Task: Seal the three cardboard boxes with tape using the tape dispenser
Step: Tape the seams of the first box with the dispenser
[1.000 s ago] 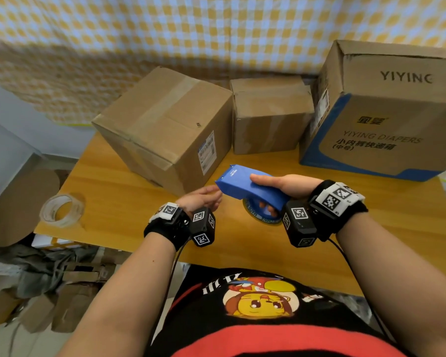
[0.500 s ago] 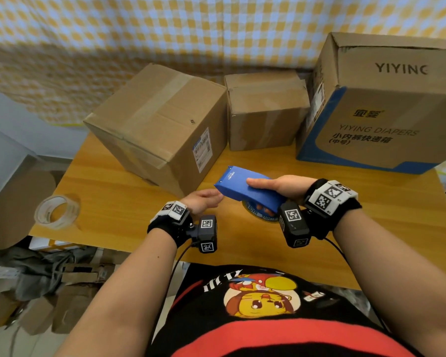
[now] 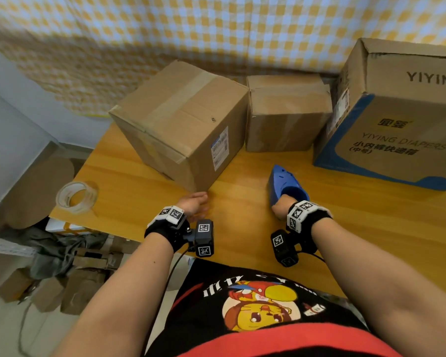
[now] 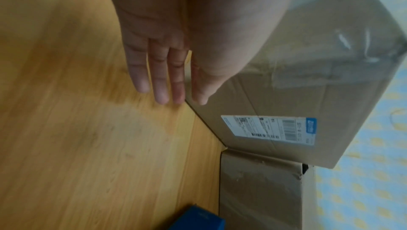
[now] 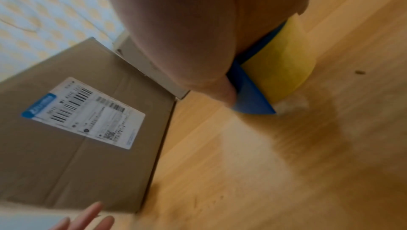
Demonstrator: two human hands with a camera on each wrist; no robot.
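Observation:
Three cardboard boxes stand along the back of the wooden table [image 3: 242, 222]: a taped left box [image 3: 180, 124] turned corner-on, a small middle box [image 3: 286, 112], and a large printed right box [image 3: 397, 119]. My right hand [image 3: 281, 206] grips the blue tape dispenser [image 3: 285, 184] in front of the middle box, nose pointing away. The right wrist view shows the dispenser [image 5: 249, 98] with its yellowish tape roll [image 5: 279, 70] low at the tabletop. My left hand [image 3: 195, 203] holds nothing, its fingers [image 4: 158, 77] straight beside the left box's [image 4: 286, 94] near corner.
A clear tape roll [image 3: 76, 198] lies at the table's left edge. Beyond that edge, lower down, are cardboard pieces and clutter [image 3: 62, 266]. A checked cloth [image 3: 216, 34] hangs behind the boxes. The table's near edge is at my waist.
My left hand let go of the dispenser and went forward to the left box's corner. My right hand swung the dispenser right and down, its nose now pointing away.

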